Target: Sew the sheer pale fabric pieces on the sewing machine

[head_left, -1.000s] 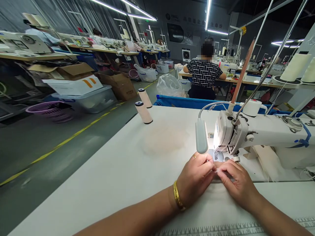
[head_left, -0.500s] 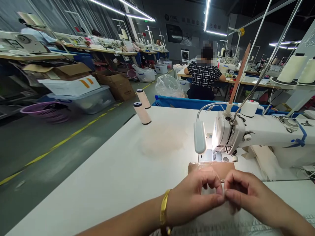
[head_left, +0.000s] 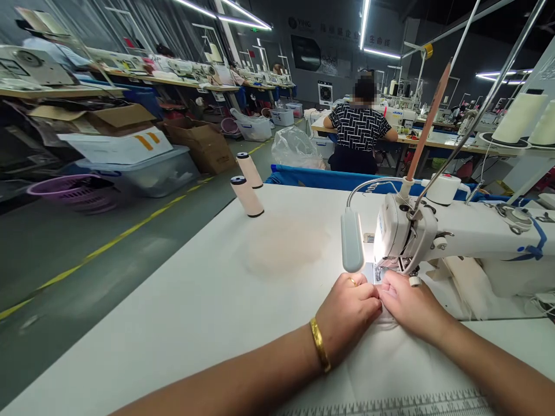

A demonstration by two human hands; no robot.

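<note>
On the left, a purple basket [head_left: 71, 193] sits on the floor beyond the white table [head_left: 195, 318]. Two peach thread spools [head_left: 247, 196] stand upright, one just behind the other, at the table's far left corner, where they also stand in the earlier frames.

Further right, the left hand [head_left: 349, 309], with a gold bracelet [head_left: 319, 345] at the wrist, has its fingers curled together on pale material [head_left: 385, 325] just on the near side of the presser foot [head_left: 378, 274]. The right hand [head_left: 411, 303] meets it there, thumb and fingers closed on the same material, part of which hangs in soft folds below the fingers. The tips themselves are largely hidden.

Half a second ago both hands were nearer the body, pinching well short of the machine, and a tan panel showed between them and the needle. Now they have moved far, up to the foot, and cover that spot, so the material seems to be brought to the needle area. Whether it lies under the foot, I cannot tell.

At the right, the sewing machine [head_left: 459, 228] and the cream cloth [head_left: 470, 283] below its arm look unchanged.
</note>
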